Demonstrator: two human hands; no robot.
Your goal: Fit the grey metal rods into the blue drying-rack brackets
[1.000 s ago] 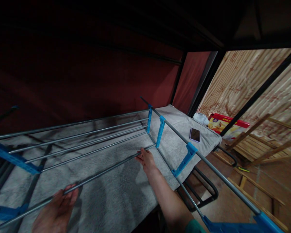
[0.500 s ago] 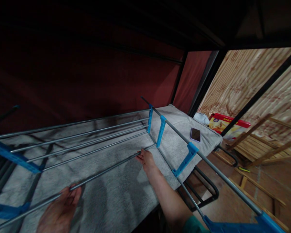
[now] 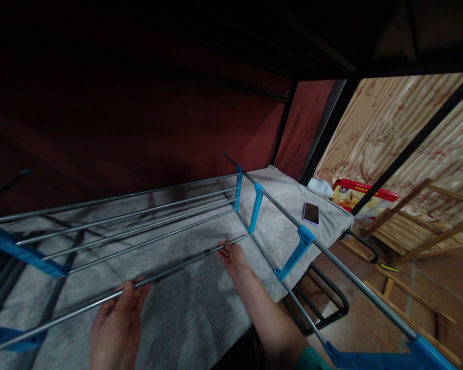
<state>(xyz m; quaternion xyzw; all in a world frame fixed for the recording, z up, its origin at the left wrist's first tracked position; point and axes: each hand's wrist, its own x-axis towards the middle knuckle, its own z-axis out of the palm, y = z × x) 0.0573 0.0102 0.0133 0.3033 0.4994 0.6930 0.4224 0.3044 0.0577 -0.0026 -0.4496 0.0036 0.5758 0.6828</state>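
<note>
A rack of long grey metal rods [image 3: 146,208] joined by blue plastic brackets [image 3: 254,208] lies across a grey fleece blanket [image 3: 200,308] on a lower bunk. My right hand [image 3: 233,256] is stretched forward, fingers pinched round the far end of the nearest rod [image 3: 170,272], close to a blue bracket. My left hand [image 3: 119,324] holds the same rod nearer to me, fingers curled over it from below. A second long rod with a blue bracket [image 3: 299,246] runs diagonally to the right over the bed's edge.
A phone [image 3: 310,213] lies on the blanket's far right corner. Past it stand a red and yellow box [image 3: 360,198] and a white bag [image 3: 319,187]. Wooden slats [image 3: 412,231] lean on the floor at right. A dark red wall and the upper bunk close in above.
My left hand has slid to the right and forward along the nearest rod. My right hand stays at the rod's far end, and the rod has shifted slightly.
</note>
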